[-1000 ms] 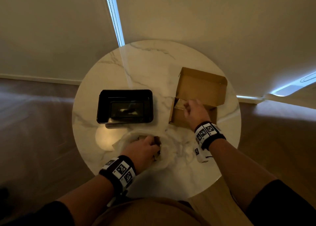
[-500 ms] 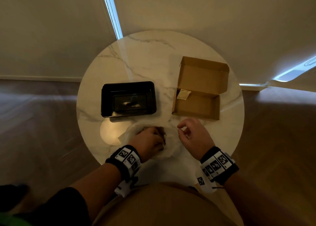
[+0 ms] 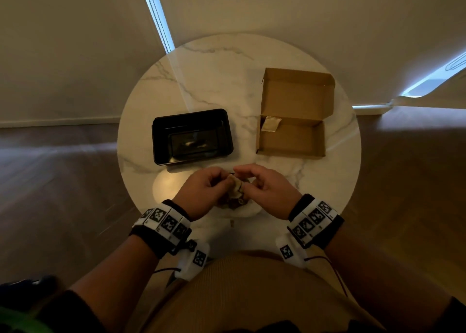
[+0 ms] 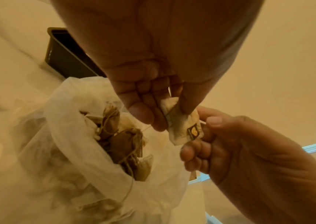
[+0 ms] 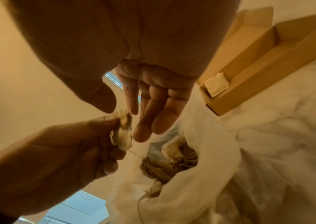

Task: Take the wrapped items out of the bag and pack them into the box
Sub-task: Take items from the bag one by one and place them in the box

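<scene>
A small pale wrapped item (image 3: pixel 235 186) (image 4: pixel 182 128) (image 5: pixel 122 136) hangs just above the open white bag (image 3: pixel 248 210) (image 4: pixel 72 151) (image 5: pixel 210 166) at the table's near edge. My left hand (image 3: pixel 222 181) (image 4: pixel 170 115) pinches it between thumb and fingers. My right hand (image 3: pixel 245 178) (image 5: pixel 122 109) pinches the same item from the other side. A thin string runs from it down to several brown items (image 4: pixel 122 141) in the bag. The open cardboard box (image 3: pixel 297 138) (image 5: pixel 249 60) stands at the right, with one pale wrapped item (image 3: pixel 270 123) (image 5: pixel 216 84) in its far left corner.
A black plastic tray (image 3: pixel 189 113) sits left of the box on the round marble table (image 3: pixel 214 80). The box lid stands up behind the box. A wall is close behind the table, and wooden floor lies on both sides.
My right hand has left the box, where a wrapped item now lies, and come back to the bag. My left hand has lifted an item out of the bag; both hands now hold it.
</scene>
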